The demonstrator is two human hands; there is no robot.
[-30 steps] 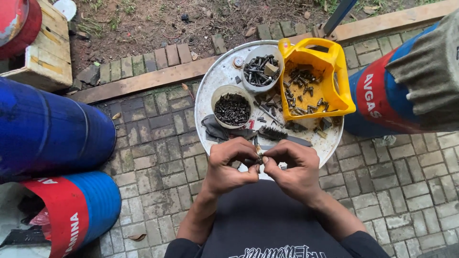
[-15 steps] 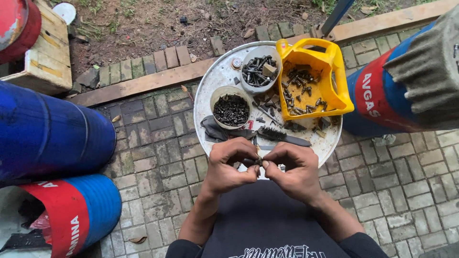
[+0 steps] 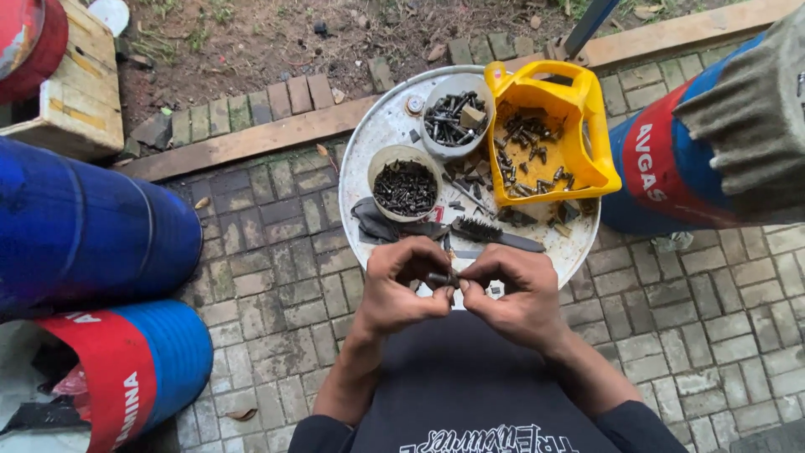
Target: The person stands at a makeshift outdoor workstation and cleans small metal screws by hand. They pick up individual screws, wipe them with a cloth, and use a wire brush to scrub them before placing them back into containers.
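Note:
My left hand (image 3: 401, 286) and my right hand (image 3: 515, 294) meet in front of my chest, both pinching one small dark metal bolt (image 3: 439, 278) between the fingertips. Just beyond my hands stands a round white tray (image 3: 375, 137) on the paving. On it are a cut-open yellow jug (image 3: 587, 126) with loose bolts, a bowl of dark screws (image 3: 404, 186), a second bowl of mixed bolts (image 3: 454, 116), a dark brush (image 3: 495, 234) and a dark rag (image 3: 377, 225).
Blue drums lie at the left (image 3: 84, 226) and lower left (image 3: 134, 377), another blue and red drum (image 3: 662, 168) at the right. A wooden plank (image 3: 243, 143) edges the paving, with bare soil beyond. A wooden crate (image 3: 71, 101) sits at upper left.
My fingers have shifted slightly around the small bolt. The hands stay in the same place.

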